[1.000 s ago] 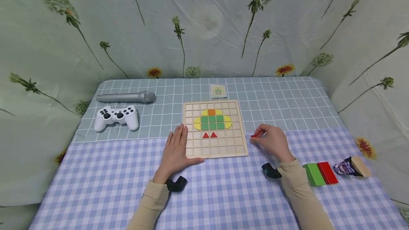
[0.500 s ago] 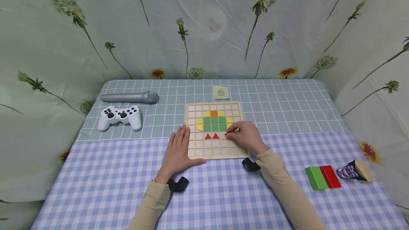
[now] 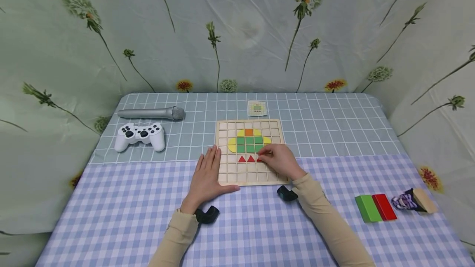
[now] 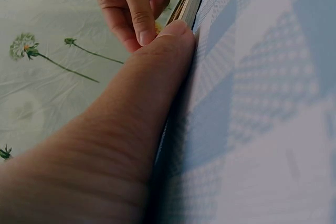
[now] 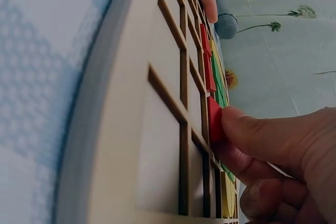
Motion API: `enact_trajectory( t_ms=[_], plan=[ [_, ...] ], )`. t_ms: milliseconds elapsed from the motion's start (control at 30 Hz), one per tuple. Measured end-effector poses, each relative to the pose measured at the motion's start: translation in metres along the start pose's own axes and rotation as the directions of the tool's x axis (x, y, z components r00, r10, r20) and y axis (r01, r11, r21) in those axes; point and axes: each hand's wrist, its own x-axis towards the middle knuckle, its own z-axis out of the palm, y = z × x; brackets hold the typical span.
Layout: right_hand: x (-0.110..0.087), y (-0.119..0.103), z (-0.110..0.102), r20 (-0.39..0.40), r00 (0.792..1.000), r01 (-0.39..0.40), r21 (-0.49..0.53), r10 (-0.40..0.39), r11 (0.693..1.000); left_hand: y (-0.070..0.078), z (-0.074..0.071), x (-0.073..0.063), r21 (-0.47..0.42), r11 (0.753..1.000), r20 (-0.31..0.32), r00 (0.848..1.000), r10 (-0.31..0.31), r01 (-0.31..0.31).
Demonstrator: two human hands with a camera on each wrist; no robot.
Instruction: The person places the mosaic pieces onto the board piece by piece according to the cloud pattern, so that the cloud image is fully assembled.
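Observation:
A wooden grid board (image 3: 231, 176) lies on the table, carrying green square tiles (image 3: 250, 144), yellow curved tiles (image 3: 232, 144) and an orange square (image 3: 249, 132). Two red triangles (image 3: 246, 159) sit in a row below the green ones. At the row's right end, my right hand (image 3: 280, 160) pinches a third red triangle (image 5: 214, 119) between thumb and fingers, at its cell in the board. Its fingers partly cover this piece in the head view. My left hand (image 3: 208, 178) rests with straight fingers along the board's left edge, thumb spread at the near edge.
A small pattern card (image 3: 257, 108) lies behind the board. At the left are a grey microphone (image 3: 151, 113) and a white game controller (image 3: 140, 136). A green block (image 3: 368, 208), a red block (image 3: 384, 207) and a small patterned object (image 3: 404, 200) lie at the right.
My right hand has moved left from beside the board, bringing the red triangle to the row's right end. My left hand has stayed at the board's edge. The head view has shifted slightly.

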Motion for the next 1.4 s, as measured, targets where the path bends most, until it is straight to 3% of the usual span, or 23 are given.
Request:
enact_trajectory(
  t_ms=[533,767,1100,1300,1400],
  plan=[
    [-0.001,0.005,0.001,-0.067,0.998,-0.019,-0.058,0.015,0.998,0.000,0.002,0.003,-0.004,1.000,-0.002,1.000,0.007,-0.007],
    [-0.005,0.007,0.001,-0.062,0.995,-0.076,0.000,0.076,0.997,-0.001,0.001,0.003,-0.005,1.000,-0.001,1.000,0.010,-0.010],
    [-0.018,0.018,-0.016,-0.092,0.994,-0.052,0.036,0.055,0.998,-0.001,0.004,0.004,-0.013,1.000,-0.011,1.000,0.022,-0.022],
    [-0.025,0.026,-0.031,-0.167,0.984,-0.077,-0.063,0.065,0.995,-0.005,-0.003,0.003,-0.114,0.993,0.016,1.000,-0.005,0.007],
    [-0.027,0.030,-0.039,-0.241,0.970,-0.026,-0.141,-0.009,0.990,-0.009,-0.011,0.004,-0.177,0.984,-0.032,0.999,0.000,-0.006]
  ],
)
